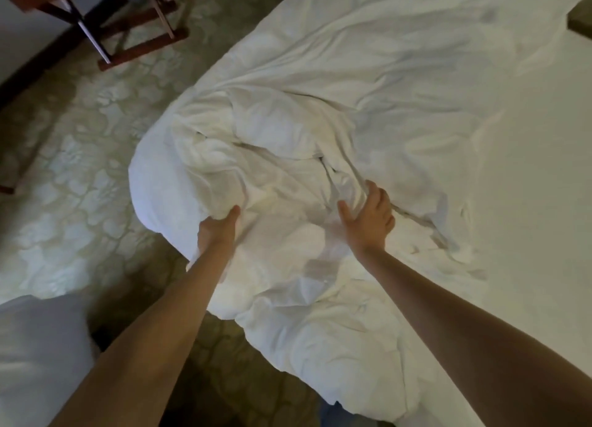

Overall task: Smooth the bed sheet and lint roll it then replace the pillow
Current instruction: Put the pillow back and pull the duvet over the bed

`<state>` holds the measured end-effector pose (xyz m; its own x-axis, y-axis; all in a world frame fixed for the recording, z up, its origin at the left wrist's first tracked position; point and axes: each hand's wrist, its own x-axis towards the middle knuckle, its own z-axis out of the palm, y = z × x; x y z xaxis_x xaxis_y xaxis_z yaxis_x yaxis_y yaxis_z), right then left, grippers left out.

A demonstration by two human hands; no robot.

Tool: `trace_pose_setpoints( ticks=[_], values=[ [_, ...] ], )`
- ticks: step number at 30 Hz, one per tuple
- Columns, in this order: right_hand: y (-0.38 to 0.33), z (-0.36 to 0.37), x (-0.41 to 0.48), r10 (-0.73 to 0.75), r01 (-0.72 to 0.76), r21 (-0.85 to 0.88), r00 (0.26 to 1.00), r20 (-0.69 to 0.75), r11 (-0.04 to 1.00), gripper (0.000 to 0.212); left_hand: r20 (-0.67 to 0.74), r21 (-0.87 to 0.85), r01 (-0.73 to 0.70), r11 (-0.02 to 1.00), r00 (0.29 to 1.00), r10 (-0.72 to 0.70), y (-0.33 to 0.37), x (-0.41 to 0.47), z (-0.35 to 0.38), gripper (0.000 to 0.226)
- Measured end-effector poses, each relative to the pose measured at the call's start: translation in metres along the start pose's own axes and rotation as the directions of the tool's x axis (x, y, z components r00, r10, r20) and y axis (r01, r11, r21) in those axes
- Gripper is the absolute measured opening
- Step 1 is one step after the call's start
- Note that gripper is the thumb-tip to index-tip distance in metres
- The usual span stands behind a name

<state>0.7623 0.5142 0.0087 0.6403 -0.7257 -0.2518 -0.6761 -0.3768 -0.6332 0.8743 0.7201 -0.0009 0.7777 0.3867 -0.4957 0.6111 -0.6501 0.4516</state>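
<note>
White rumpled bed sheet [368, 84], olive carpet [73, 157] with pale leaf pattern, reddish-brown wooden stand [141, 47]

The room is dimly and softly lit, and a warm yellowish cast is seen throughout. The white bed sheet [400, 84] is rendered brightest, with shallow grey shadows laid in its folds. Away from the sheet, the carpet [73, 145] and the wooden stand [128, 33] are darkened, blurred and bent by wide-angle distortion.

A pale, leaf-patterned carpet [80, 157] covers the floor, with dark red-brown wooden furniture legs [141, 50] at upper left.
</note>
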Motion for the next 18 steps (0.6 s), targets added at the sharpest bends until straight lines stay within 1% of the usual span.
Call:
trace_pose_setpoints(
  ticks=[1,2,3,4,5,6,7,8,9,10,11,12,13,14,15,16,17,18],
  values=[
    [-0.012,-0.004,0.0,-0.043,0.042,0.047,0.999,0.004,0.998,0.075,-0.04,0.012,-0.078,0.997,0.996,0.078,0.014,-0.019,-0.001,0.073],
    [-0.028,-0.01,0.002,-0.058,0.051,0.143,0.997,0.052,0.988,0.056,-0.067,0.072,-0.178,0.981,0.981,0.183,0.028,-0.044,-0.001,0.069],
    [-0.046,-0.016,0.004,-0.065,0.025,0.282,0.989,0.135,0.959,0.036,-0.043,0.168,-0.3,0.939,0.949,0.311,0.039,-0.071,0.002,0.064],
    [-0.062,-0.021,0.008,-0.065,-0.049,0.387,0.958,0.278,0.921,0.027,0.05,0.244,-0.439,0.865,0.896,0.44,0.049,-0.101,0.01,0.054],
    [-0.076,-0.029,0.012,-0.063,-0.112,0.368,0.899,0.433,0.923,0.037,0.166,0.235,-0.578,0.781,0.816,0.554,0.055,-0.13,0.019,0.044],
    [-0.084,-0.036,0.015,-0.036,-0.143,0.269,0.825,0.564,0.953,0.066,0.28,0.157,-0.679,0.717,0.727,0.627,0.059,-0.153,0.026,0.036],
    [-0.083,-0.043,0.017,0.02,-0.156,0.167,0.787,0.617,0.974,0.098,0.389,0.071,-0.737,0.672,0.641,0.662,0.061,-0.172,0.032,0.031],
    [-0.072,-0.047,0.02,0.053,-0.148,0.105,0.788,0.614,0.983,0.114,0.498,-0.008,-0.774,0.633,0.546,0.674,0.061,-0.182,0.033,0.03],
    [-0.059,-0.053,0.024,0.08,-0.173,0.104,0.807,0.585,0.979,0.11,0.612,-0.081,-0.79,0.608,0.442,0.656,0.06,-0.183,0.032,0.028],
    [-0.043,-0.057,0.026,0.129,-0.243,0.139,0.826,0.549,0.96,0.092,0.713,-0.152,-0.772,0.617,0.347,0.609,0.059,-0.182,0.026,0.022],
    [-0.031,-0.061,0.025,0.167,-0.329,0.21,0.817,0.551,0.921,0.068,0.745,-0.229,-0.718,0.657,0.306,0.593,0.058,-0.177,0.014,0.013],
    [-0.022,-0.064,0.021,0.181,-0.403,0.273,0.788,0.588,0.874,0.049,0.664,-0.312,-0.647,0.696,0.375,0.647,0.058,-0.169,0.0,0.011],
    [-0.019,-0.067,0.016,0.165,-0.453,0.331,0.76,0.629,0.828,0.035,0.442,-0.368,-0.604,0.707,0.556,0.704,0.06,-0.155,-0.014,0.012],
    [-0.018,-0.069,0.012,0.137,-0.485,0.373,0.735,0.664,0.791,0.028,0.129,-0.282,-0.616,0.736,0.736,0.665,0.061,-0.137,-0.026,0.027],
    [-0.016,-0.072,0.007,0.106,-0.504,0.402,0.714,0.692,0.764,0.025,-0.076,-0.139,-0.548,0.825,0.836,0.543,0.061,-0.119,-0.038,0.06],
    [-0.016,-0.076,0.003,0.07,-0.519,0.431,0.694,0.717,0.738,0.022,-0.137,-0.087,-0.358,0.93,0.929,0.345,0.057,-0.1,-0.047,0.088],
    [-0.015,-0.08,-0.001,0.042,-0.532,0.454,0.681,0.731,0.715,0.019,-0.041,-0.147,-0.116,0.982,0.993,0.111,0.054,-0.092,-0.052,0.105],
    [-0.012,-0.085,-0.005,0.016,-0.552,0.484,0.67,0.742,0.679,0.015,0.137,-0.226,0.105,0.969,0.988,-0.075,0.05,-0.089,-0.054,0.112]
  ],
)
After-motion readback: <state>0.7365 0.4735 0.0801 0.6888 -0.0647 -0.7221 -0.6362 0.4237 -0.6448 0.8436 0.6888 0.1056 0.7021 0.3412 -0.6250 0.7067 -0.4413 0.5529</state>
